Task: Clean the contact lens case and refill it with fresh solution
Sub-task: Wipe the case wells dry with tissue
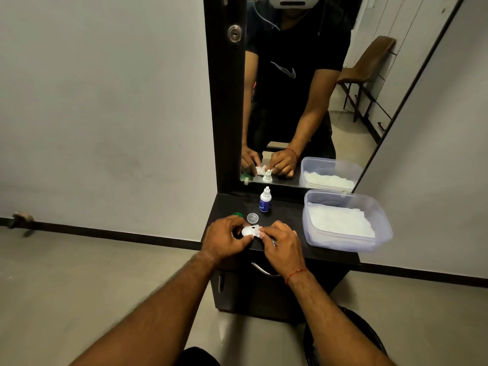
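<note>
A white contact lens case (pixel 249 230) is held between both hands just above the front of the black dresser top (pixel 287 223). My left hand (pixel 224 237) grips its left end. My right hand (pixel 281 243) pinches its right end. Two loose caps lie behind the hands: a green one (pixel 237 214), partly hidden by my left hand, and a clear one (pixel 252 217). A small white solution bottle (pixel 265 199) with a blue label stands upright further back, its cap on.
A clear plastic tub (pixel 380 228) holding white tissues sits on the right of the dresser top. A tall mirror (pixel 303 88) rises behind. A drawer handle (pixel 261 270) sticks out below the front edge. Grey walls stand on both sides.
</note>
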